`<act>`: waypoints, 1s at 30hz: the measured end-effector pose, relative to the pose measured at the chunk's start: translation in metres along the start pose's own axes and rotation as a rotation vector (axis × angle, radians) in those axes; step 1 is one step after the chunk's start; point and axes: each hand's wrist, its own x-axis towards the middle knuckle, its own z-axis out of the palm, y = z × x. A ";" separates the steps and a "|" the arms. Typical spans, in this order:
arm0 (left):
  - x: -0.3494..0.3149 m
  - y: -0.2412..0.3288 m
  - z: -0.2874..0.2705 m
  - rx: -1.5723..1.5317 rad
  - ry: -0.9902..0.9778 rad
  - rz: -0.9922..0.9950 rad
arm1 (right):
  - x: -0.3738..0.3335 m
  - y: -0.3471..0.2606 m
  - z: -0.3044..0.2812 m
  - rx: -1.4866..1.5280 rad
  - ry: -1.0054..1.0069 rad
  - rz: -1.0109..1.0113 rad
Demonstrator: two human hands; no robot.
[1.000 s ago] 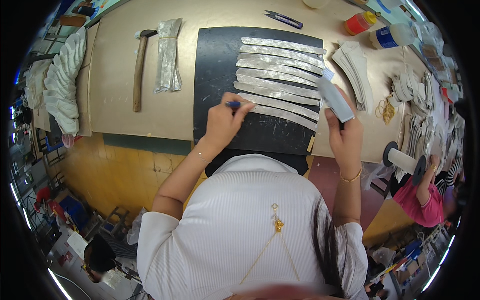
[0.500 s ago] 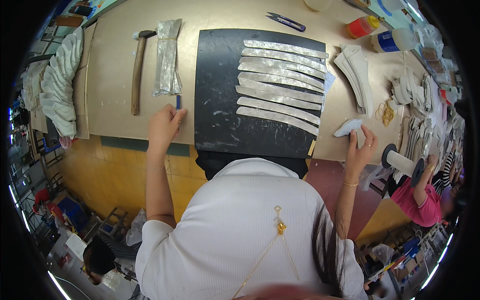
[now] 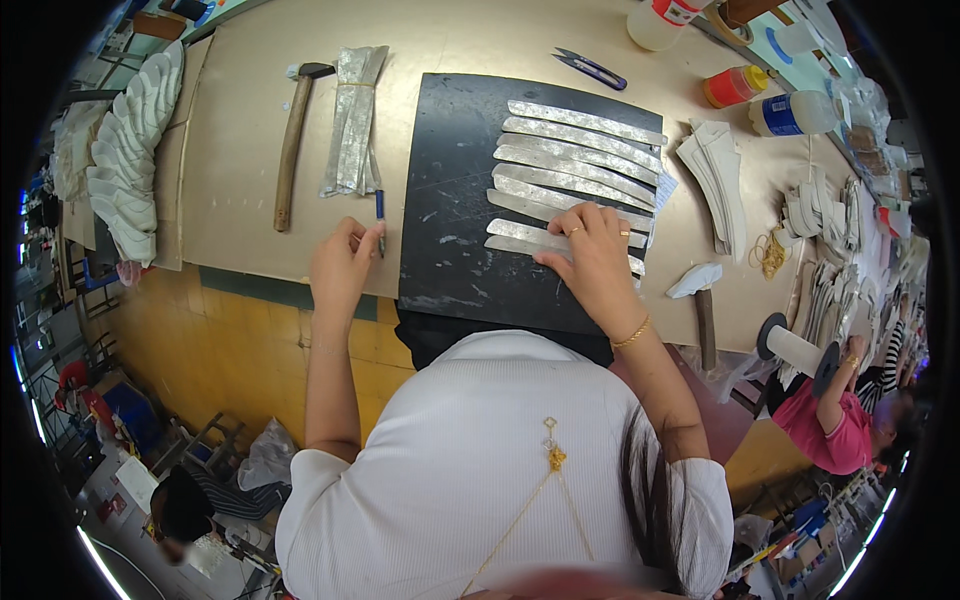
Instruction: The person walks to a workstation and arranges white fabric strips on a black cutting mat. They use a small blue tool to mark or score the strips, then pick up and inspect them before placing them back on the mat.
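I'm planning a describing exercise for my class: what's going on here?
A person's left hand has its fingers at a blue pen on the workbench, just left of the black mat. The right hand is over the nearest silvery strips laid out on that mat. A hammer lies farther left, beyond a banded bundle.

Curved silvery strips (image 3: pixel 550 182), roughly parallel

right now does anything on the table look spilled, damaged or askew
Nothing looks spilled. The black mat carries pale scuffs left of the silvery strips, probably ordinary wear. The strips, partly under the right hand, are unevenly spaced, but none looks clearly damaged.
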 end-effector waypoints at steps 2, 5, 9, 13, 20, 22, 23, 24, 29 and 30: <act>0.000 0.003 -0.001 -0.080 0.020 -0.016 | 0.001 -0.003 0.001 0.004 -0.017 0.012; 0.001 0.007 -0.004 -0.179 0.042 0.006 | 0.001 -0.006 0.000 0.016 -0.011 0.016; 0.002 0.018 -0.010 -0.218 0.052 0.017 | -0.001 -0.006 0.002 -0.023 -0.034 -0.010; 0.002 0.024 -0.013 -0.238 0.057 0.016 | 0.009 -0.012 -0.014 0.080 -0.161 0.054; 0.002 0.027 -0.011 -0.282 0.046 0.020 | 0.049 -0.001 -0.016 -0.019 -0.130 0.032; 0.001 0.028 -0.014 -0.282 0.047 -0.004 | 0.049 0.001 -0.013 0.012 -0.070 0.039; 0.001 0.027 -0.013 -0.287 0.058 -0.006 | 0.048 0.002 -0.013 0.028 -0.046 0.045; 0.001 0.025 -0.013 -0.293 0.069 -0.007 | 0.047 0.002 -0.013 0.009 -0.043 0.049; 0.002 0.027 -0.011 -0.330 0.089 0.010 | 0.046 0.001 -0.017 -0.055 -0.097 0.108; 0.003 0.031 -0.012 -0.337 0.096 0.017 | 0.046 0.002 -0.017 -0.059 -0.089 0.107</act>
